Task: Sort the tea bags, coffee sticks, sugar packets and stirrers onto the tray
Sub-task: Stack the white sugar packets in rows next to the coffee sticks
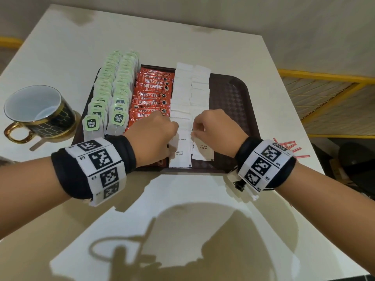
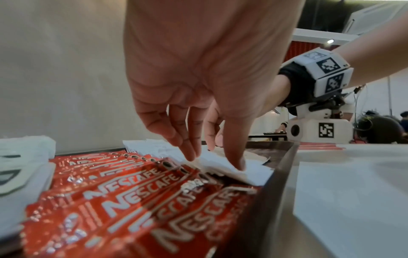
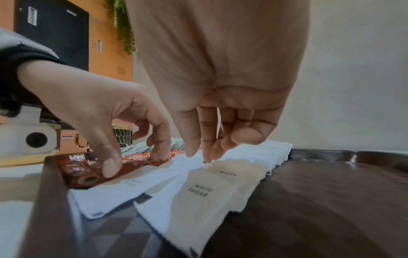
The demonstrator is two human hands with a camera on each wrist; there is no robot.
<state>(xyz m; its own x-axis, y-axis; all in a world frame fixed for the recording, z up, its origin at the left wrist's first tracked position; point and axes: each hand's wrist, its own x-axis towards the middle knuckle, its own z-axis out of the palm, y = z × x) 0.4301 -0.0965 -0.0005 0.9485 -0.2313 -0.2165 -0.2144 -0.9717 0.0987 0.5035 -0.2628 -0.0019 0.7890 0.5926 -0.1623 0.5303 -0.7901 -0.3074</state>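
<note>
I see flat white paper sugar packets (image 1: 189,102) in two rows on the textured brown plastic tray (image 1: 233,94). My left hand (image 1: 154,132) presses extended fingertips on them; my right hand (image 1: 215,130) pinches one packet beside glossy red coffee sticks (image 1: 152,94).

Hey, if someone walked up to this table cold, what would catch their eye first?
Probably the red coffee sticks, lined up in a bright column down the dark tray, between green-tagged tea bags on the left and white sugar packets on the right. Next, the left hand and right hand meeting over the nearest sugar packets, and the black-and-gold mug left of the tray.
</note>
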